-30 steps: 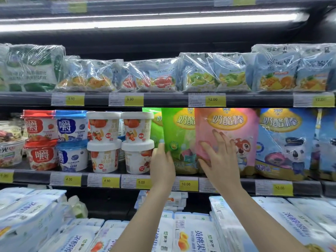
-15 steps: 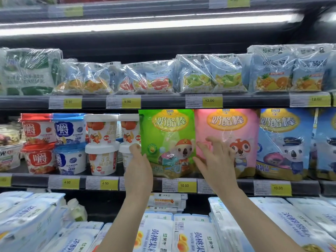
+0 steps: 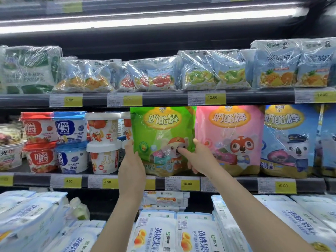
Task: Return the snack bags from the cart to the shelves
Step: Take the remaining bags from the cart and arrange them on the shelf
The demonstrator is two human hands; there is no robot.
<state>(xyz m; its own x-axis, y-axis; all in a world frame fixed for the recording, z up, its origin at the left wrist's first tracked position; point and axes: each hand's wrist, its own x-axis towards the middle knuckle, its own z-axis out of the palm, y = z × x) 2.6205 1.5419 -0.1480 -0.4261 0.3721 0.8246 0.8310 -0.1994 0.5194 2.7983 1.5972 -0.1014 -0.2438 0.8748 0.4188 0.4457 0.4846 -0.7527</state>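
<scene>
Green snack bag (image 3: 163,140) upright on shelf (image 3: 32,179), gripped between left hand (image 3: 131,166) and right hand (image 3: 201,159).

Light strip (image 3: 145,20) under top shelf glowing bright, blowing out to white along its length. Middle shelf goods sitting evenly lit; recess behind them staying dark. Glare streaking across clear wrap of bagged packs (image 3: 214,70) and glinting on pink bag (image 3: 229,140). Wide-angle lens bending shelf edges, curving them toward frame corners. Left and top edges smearing soft; price tags (image 3: 187,183) reading slightly blurred.
</scene>
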